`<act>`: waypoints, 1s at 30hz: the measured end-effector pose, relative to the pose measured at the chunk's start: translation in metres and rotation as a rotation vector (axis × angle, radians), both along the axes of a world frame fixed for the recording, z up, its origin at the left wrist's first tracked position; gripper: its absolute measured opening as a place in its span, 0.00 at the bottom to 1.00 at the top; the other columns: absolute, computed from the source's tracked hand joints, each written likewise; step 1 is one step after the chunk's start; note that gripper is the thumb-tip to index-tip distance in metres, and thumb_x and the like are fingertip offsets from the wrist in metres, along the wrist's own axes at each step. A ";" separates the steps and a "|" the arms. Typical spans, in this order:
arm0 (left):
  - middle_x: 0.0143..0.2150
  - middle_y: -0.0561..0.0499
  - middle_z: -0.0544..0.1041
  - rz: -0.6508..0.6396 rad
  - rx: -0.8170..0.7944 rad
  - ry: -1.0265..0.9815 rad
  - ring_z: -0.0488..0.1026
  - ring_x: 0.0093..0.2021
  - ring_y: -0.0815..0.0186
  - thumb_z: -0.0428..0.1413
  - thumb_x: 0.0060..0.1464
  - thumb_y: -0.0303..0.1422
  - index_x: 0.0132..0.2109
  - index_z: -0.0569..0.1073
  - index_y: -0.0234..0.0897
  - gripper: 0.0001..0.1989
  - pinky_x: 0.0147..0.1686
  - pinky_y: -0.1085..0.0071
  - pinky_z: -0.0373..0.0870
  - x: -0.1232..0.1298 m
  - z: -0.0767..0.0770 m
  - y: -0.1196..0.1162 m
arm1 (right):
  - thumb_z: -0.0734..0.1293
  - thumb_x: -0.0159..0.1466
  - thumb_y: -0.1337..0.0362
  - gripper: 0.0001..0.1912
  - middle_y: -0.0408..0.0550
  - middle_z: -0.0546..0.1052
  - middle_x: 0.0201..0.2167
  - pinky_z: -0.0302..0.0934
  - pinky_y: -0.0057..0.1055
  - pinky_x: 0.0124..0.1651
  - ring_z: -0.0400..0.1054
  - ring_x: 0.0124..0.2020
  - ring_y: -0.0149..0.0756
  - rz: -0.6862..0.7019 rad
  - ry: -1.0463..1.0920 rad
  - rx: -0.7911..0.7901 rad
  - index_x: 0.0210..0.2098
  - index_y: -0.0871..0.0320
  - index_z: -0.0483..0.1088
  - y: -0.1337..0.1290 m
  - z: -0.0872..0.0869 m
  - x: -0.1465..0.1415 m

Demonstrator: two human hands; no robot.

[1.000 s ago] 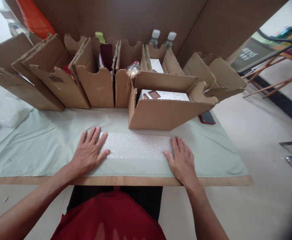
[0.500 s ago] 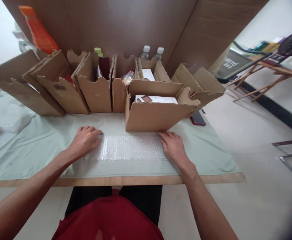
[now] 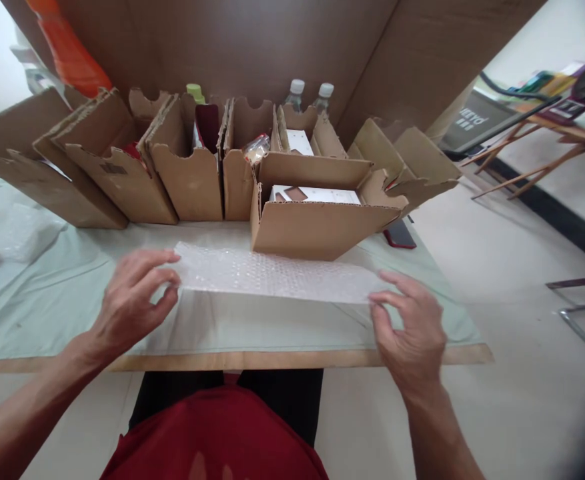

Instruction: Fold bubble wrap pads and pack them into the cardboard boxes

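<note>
A long strip of clear bubble wrap (image 3: 277, 277) is stretched between my two hands, held up over the light green cloth (image 3: 272, 330). My left hand (image 3: 139, 293) pinches its left end between thumb and fingers. At the opposite end, my right hand (image 3: 409, 323) grips the near corner in the same way. Just behind the strip stands a cardboard box (image 3: 317, 233) turned sideways, its top uncovered, with a white carton (image 3: 322, 195) inside. The strip hides part of the box's lower edge.
Several upright cardboard bins (image 3: 187, 183) line the back of the table before a tall cardboard panel (image 3: 252, 40). Crumpled bubble wrap (image 3: 17, 233) lies at the left. A dark phone (image 3: 399, 235) rests right of the box. Two white-capped bottles (image 3: 296, 93) and an orange bottle (image 3: 72, 57) rise behind the bins.
The bubble wrap has gone from lying flat on the cloth to being lifted by both hands. My hands have moved farther apart, the right one towards me and to the right.
</note>
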State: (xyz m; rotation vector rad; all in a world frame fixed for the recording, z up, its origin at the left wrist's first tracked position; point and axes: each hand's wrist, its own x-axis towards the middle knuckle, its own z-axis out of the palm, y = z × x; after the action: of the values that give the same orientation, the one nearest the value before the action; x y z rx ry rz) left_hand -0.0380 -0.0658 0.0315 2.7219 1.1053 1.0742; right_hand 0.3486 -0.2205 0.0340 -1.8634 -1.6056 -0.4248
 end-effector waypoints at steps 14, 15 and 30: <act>0.64 0.38 0.73 -0.121 -0.189 0.107 0.69 0.66 0.51 0.51 0.68 0.36 0.61 0.70 0.38 0.18 0.65 0.50 0.65 0.032 -0.030 -0.024 | 0.58 0.74 0.59 0.21 0.53 0.73 0.65 0.59 0.48 0.65 0.64 0.67 0.48 0.196 0.031 -0.267 0.62 0.55 0.69 0.000 -0.034 -0.023; 0.68 0.37 0.70 -0.140 -0.185 0.146 0.66 0.69 0.50 0.49 0.69 0.38 0.65 0.67 0.36 0.21 0.66 0.50 0.63 0.049 -0.033 -0.025 | 0.58 0.74 0.58 0.23 0.54 0.70 0.67 0.58 0.49 0.67 0.61 0.69 0.48 0.240 0.025 -0.307 0.66 0.56 0.66 0.013 -0.032 -0.039; 0.76 0.43 0.57 -0.025 -0.326 0.425 0.49 0.77 0.40 0.48 0.69 0.47 0.70 0.60 0.48 0.27 0.71 0.36 0.47 0.038 -0.071 -0.017 | 0.54 0.75 0.49 0.32 0.59 0.59 0.74 0.50 0.54 0.72 0.52 0.74 0.52 0.131 -0.128 -0.598 0.72 0.61 0.59 0.031 -0.072 -0.044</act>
State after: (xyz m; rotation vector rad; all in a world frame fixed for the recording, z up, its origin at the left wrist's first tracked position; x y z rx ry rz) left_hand 0.0000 -0.0828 -0.0394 2.7405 1.1588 0.2736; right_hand 0.3045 -0.1898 -0.0383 -2.1648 -2.0926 0.0054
